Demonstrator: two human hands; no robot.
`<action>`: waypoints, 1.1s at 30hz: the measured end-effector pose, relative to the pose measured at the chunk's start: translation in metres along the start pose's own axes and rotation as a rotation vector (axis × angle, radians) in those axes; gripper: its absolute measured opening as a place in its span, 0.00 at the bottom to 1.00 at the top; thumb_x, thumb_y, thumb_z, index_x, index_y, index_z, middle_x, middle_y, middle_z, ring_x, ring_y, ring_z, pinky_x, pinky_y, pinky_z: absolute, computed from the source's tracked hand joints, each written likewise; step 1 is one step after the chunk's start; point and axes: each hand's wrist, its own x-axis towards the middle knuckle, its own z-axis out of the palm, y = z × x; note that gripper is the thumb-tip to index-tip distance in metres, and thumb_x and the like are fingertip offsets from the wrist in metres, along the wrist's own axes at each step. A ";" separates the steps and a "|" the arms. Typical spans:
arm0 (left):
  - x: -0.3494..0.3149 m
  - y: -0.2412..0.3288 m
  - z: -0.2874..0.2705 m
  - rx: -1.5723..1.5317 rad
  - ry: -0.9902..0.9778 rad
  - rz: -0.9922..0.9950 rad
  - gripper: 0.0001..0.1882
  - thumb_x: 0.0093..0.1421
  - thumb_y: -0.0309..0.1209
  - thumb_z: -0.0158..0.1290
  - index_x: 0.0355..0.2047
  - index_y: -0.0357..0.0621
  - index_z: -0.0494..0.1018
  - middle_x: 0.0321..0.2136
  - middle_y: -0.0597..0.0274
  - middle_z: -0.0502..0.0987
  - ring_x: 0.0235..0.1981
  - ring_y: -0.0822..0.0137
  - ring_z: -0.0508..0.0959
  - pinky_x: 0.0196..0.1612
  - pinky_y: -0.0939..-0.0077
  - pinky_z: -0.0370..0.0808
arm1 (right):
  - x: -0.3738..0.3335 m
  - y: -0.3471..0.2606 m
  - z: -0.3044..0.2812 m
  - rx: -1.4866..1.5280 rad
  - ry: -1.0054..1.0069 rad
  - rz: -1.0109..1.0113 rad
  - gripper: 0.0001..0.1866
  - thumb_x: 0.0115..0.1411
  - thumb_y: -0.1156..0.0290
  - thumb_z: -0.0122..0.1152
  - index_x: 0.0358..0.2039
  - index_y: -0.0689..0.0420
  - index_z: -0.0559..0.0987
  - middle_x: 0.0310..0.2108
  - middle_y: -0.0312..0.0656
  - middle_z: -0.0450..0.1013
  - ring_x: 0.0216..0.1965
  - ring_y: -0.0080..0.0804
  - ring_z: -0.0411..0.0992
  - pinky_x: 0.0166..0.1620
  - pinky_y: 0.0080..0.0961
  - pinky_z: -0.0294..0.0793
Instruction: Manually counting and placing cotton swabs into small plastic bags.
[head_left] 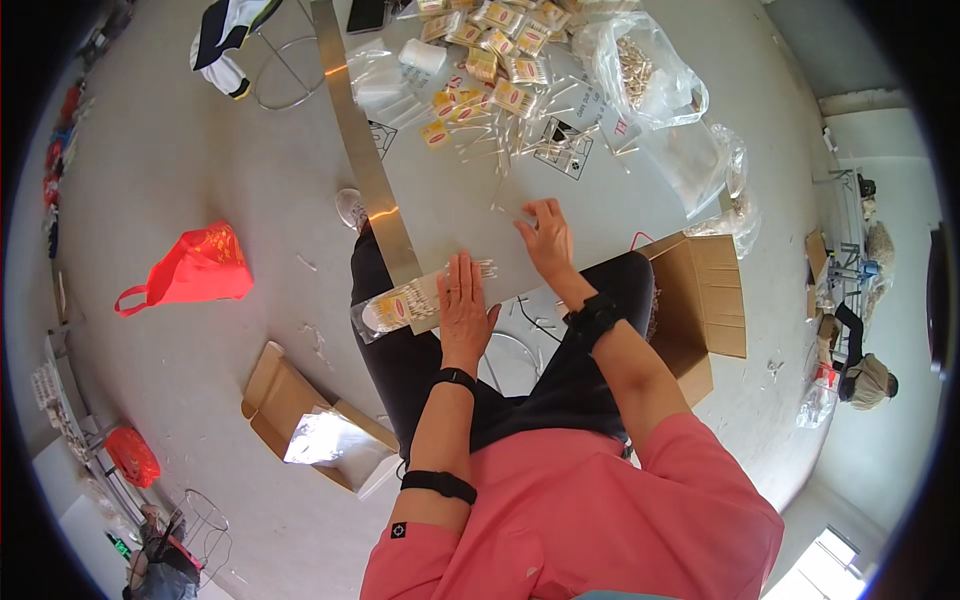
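At the near left corner of the table, my left hand (pixel 464 315) lies flat with its fingers stretched over a row of cotton swabs (pixel 487 269). Beside it a clear plastic sleeve (pixel 368 322) with a yellow and white label card holds more swabs and sticks out past the table edge. My right hand (pixel 545 238) hovers at or just over the grey tabletop (pixel 440 215), fingers bent and thumb apart, with nothing visible in it. A few loose swabs (pixel 500 190) lie ahead of its fingertips.
Packed swab packets (pixel 512 97) and scattered swabs cover the far table. A clear bag of swabs (pixel 636 80) stands far right; empty sleeves (pixel 378 85) lie far left. An open carton (pixel 715 300) sits by my right knee, a cardboard box (pixel 290 405) and red bag (pixel 205 265) on the floor left.
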 end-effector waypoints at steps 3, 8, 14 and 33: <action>0.007 -0.006 -0.004 0.043 -0.015 0.006 0.48 0.53 0.43 0.59 0.65 0.33 0.46 0.68 0.48 0.43 0.70 0.53 0.41 0.69 0.54 0.37 | 0.013 0.016 -0.009 -0.112 -0.008 -0.109 0.04 0.54 0.72 0.60 0.30 0.53 0.75 0.34 0.40 0.69 0.36 0.43 0.72 0.36 0.38 0.72; -0.002 0.001 -0.002 0.097 -0.064 -0.034 0.47 0.55 0.48 0.55 0.65 0.36 0.47 0.68 0.52 0.43 0.70 0.56 0.41 0.69 0.56 0.37 | 0.007 0.064 -0.053 -0.347 0.143 0.080 0.02 0.54 0.75 0.58 0.29 0.54 0.75 0.34 0.40 0.69 0.35 0.41 0.72 0.36 0.35 0.73; 0.001 -0.001 -0.004 0.036 -0.034 -0.004 0.48 0.53 0.43 0.58 0.64 0.32 0.46 0.68 0.47 0.42 0.70 0.52 0.41 0.69 0.53 0.36 | 0.039 0.009 -0.014 -0.078 -0.016 -0.349 0.06 0.54 0.75 0.57 0.33 0.52 0.76 0.33 0.40 0.69 0.35 0.40 0.73 0.37 0.33 0.75; 0.000 -0.001 -0.005 0.063 -0.059 -0.001 0.46 0.54 0.43 0.57 0.64 0.32 0.47 0.68 0.47 0.43 0.70 0.51 0.41 0.69 0.53 0.38 | 0.071 0.022 0.003 0.048 0.275 0.099 0.04 0.53 0.69 0.60 0.29 0.54 0.76 0.33 0.42 0.73 0.33 0.45 0.73 0.35 0.39 0.72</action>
